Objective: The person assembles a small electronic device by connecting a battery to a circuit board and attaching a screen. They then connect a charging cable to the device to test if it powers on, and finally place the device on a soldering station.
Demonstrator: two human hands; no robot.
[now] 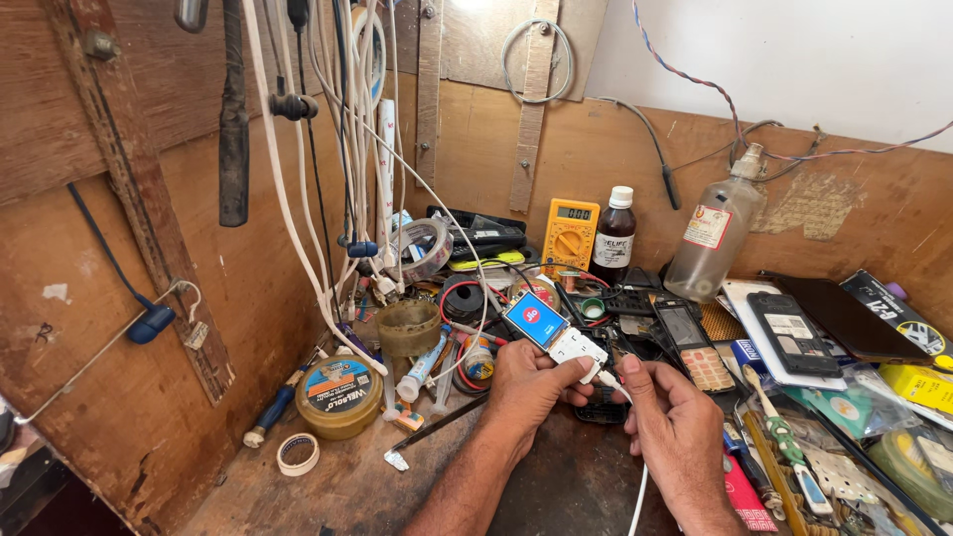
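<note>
Near the middle of the cluttered wooden table (328, 486), the left hand (526, 387) is closed around the lower end of a small white keypad phone with a lit blue screen (552, 333), which tilts up and away from the person. The right hand (675, 427) pinches the plug of a thin white cable (638, 496) between thumb and forefinger, right at the phone's bottom edge; the cable runs down toward the near edge of the table. Whether the plug is seated cannot be told.

Toward the back edge stand a yellow multimeter (570, 236), a dark brown glass bottle with a white cap (614, 238) and a clear plastic bottle with a nozzle top (713, 233). Near the left edge lie a round tin with a blue and yellow lid (339, 395) and a small roll of white tape (298, 454). To the right lie dark phone parts and a toothbrush with a green and white handle (784, 442).
</note>
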